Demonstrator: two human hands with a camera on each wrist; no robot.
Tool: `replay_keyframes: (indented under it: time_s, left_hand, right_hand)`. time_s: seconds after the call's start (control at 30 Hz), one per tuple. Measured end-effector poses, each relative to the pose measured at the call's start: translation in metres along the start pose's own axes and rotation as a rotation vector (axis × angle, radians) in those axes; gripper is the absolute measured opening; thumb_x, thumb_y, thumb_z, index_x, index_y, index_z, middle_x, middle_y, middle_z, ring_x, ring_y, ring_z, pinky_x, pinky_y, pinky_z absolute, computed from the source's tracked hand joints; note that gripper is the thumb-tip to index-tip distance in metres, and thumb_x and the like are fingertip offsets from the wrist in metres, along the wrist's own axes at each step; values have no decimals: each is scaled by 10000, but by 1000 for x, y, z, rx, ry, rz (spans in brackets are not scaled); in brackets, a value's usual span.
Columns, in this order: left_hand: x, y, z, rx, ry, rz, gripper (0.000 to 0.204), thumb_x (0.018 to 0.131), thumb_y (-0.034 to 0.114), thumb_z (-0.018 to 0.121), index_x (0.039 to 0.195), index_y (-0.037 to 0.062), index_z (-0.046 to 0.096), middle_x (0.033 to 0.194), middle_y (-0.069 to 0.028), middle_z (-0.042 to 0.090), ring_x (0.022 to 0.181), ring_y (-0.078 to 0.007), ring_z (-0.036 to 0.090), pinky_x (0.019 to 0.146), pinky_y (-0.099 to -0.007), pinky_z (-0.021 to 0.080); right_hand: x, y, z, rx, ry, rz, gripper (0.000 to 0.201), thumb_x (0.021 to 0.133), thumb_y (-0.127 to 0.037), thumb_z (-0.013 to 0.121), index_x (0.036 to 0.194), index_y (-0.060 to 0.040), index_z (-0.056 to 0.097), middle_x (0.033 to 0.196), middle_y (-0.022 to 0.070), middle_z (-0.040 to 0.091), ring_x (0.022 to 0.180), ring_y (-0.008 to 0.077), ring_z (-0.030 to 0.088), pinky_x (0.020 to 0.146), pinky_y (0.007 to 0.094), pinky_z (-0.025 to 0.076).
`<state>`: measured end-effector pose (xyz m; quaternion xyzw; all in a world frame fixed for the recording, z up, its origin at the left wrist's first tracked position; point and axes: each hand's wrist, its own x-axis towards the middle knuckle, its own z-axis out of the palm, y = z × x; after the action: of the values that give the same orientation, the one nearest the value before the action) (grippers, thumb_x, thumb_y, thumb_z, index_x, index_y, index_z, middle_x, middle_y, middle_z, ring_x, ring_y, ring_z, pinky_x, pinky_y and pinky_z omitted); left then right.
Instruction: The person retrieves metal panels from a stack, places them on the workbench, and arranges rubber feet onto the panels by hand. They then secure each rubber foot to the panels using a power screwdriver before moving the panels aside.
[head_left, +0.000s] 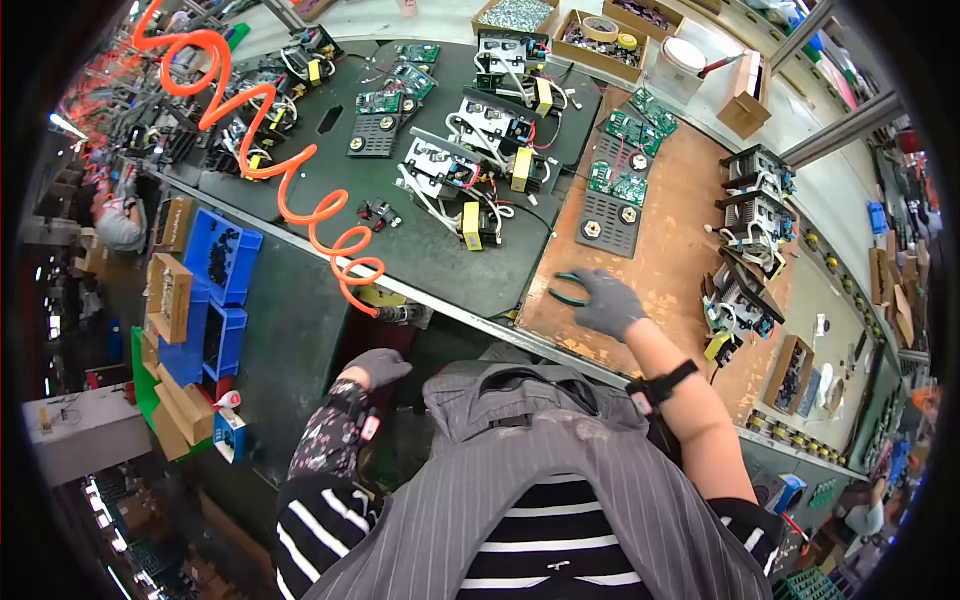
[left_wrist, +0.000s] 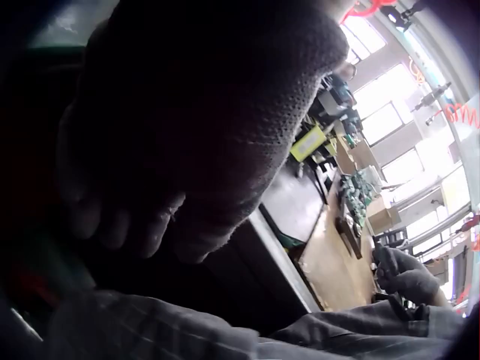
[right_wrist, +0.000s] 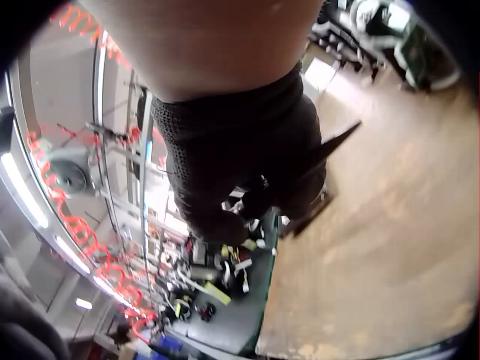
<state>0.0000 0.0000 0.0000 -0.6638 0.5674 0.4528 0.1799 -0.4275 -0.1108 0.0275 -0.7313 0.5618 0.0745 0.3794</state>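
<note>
My right hand (head_left: pixel 610 304), in a grey glove, grips a small pliers-like tool (head_left: pixel 568 298) over the brown board. Two teal-edged handles stick out on its left side, spread apart; the rest of the tool is hidden in the hand. From the right wrist, the dark tool (right_wrist: pixel 330 148) shows as pointed ends beyond the glove. Ahead of that hand lies a black perforated plate (head_left: pixel 608 222) with green circuit boards (head_left: pixel 628 133) behind it. My left hand (head_left: pixel 378 368), also gloved, hangs loosely curled in front of the table edge, with nothing seen in it.
White-wired assemblies with yellow blocks (head_left: pixel 472 224) stand on the dark green mat (head_left: pixel 360 240). More assemblies (head_left: pixel 742 300) line the right side of the brown board (head_left: pixel 560 322). An orange coiled hose (head_left: pixel 300 180) hangs at left. Blue bins (head_left: pixel 228 262) stand beyond it.
</note>
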Motion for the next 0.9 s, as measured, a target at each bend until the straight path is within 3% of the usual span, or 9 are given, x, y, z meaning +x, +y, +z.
replay_keyframes:
  time_s: [0.07,0.1,0.23,0.4,0.43,0.47,0.57,0.77,0.9]
  left_hand:
    - [1,15,11,-72,59,-35,358,805,379,571,932,52,640,956,-159,631,920,-308,592,815,-370,453]
    - [-6,-43,-5,-134,168,-110,355,792,362,565,916,40,643,954,-160,632,943,-319,586,817,-389,453]
    - [-4,-78,2,-313,592,-135,293,806,307,579,919,45,642,974,-170,624,937,-321,586,834,-383,454]
    - [-23,-112,25,-111,929,-475,567,744,302,640,1247,105,469,1281,-172,439,1130,-340,472,941,-424,400]
    - [-24,-126,39,-123,943,-475,647,725,341,640,1282,90,423,1306,-161,413,1200,-334,407,980,-432,362]
    - [-30,-125,42,-241,769,-580,699,711,347,625,1315,79,397,1346,-162,389,1250,-328,362,1020,-405,333]
    - [-37,-140,71,-230,640,-487,770,696,303,603,1374,70,324,1436,-163,286,1317,-302,288,1079,-361,267]
    - [-51,-141,34,-358,510,-569,744,779,348,596,1392,57,293,1464,-162,234,1342,-290,251,1090,-331,235]
    - [-63,-153,32,-356,441,-499,737,780,375,590,1380,44,318,1460,-164,245,1359,-264,220,1104,-316,194]
  right_hand:
    - [2,13,4,-61,151,-36,517,692,-202,622,1192,-156,500,1117,136,546,1055,315,531,879,384,439]
    - [26,-22,24,-51,134,-29,517,692,-202,622,1192,-156,500,1117,136,546,1055,315,531,879,384,439]
    - [35,-13,24,-328,287,-238,473,687,-94,570,1152,-164,518,1065,121,540,1007,312,516,825,406,416]
    - [45,-16,43,-384,379,-336,476,651,-81,594,1119,-129,525,1047,128,509,996,332,485,815,432,393]
    - [52,-12,46,-355,391,-341,471,648,-85,598,1112,-119,526,1045,133,502,996,337,481,823,437,388]
    - [57,-8,50,-354,423,-340,479,638,-87,590,1110,-121,519,1053,129,490,1012,339,463,839,439,370]
    - [61,10,56,-374,456,-353,524,622,-103,587,1139,-128,506,1104,141,469,1071,352,432,888,455,341]
    - [58,-30,48,-410,445,-264,551,609,-118,588,1152,-95,494,1141,163,447,1099,359,410,923,500,312]
    - [59,-75,38,-35,425,-499,494,645,-68,560,1136,-86,504,1107,179,478,1028,351,451,866,442,384]
